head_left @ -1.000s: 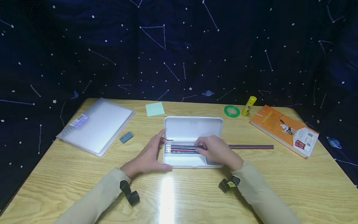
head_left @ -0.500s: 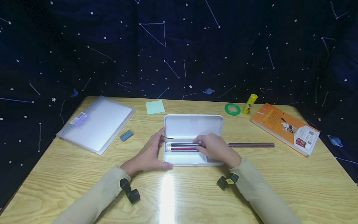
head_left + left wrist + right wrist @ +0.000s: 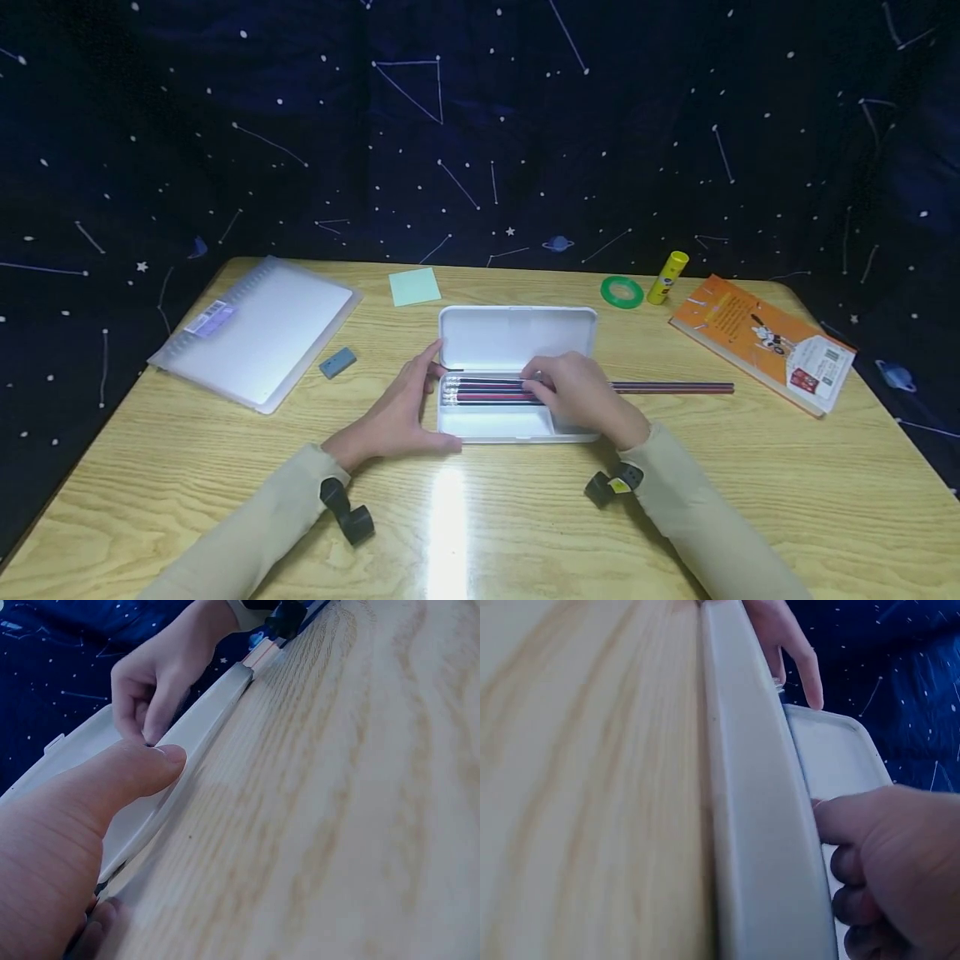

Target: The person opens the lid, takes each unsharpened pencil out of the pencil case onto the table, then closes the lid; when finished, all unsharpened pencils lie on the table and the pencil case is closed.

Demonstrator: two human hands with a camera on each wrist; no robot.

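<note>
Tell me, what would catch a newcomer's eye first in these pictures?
Probably the open white pencil case at the middle of the wooden table, with a row of pencils inside. The right hand reaches into the case over the pencils, while the left hand rests against its left end. Bright colours stand out at the far right: an orange book, a green tape roll and a yellow glue stick.

Head looks down; wrists skim pencil case (image 3: pixel 517 375).
</note>
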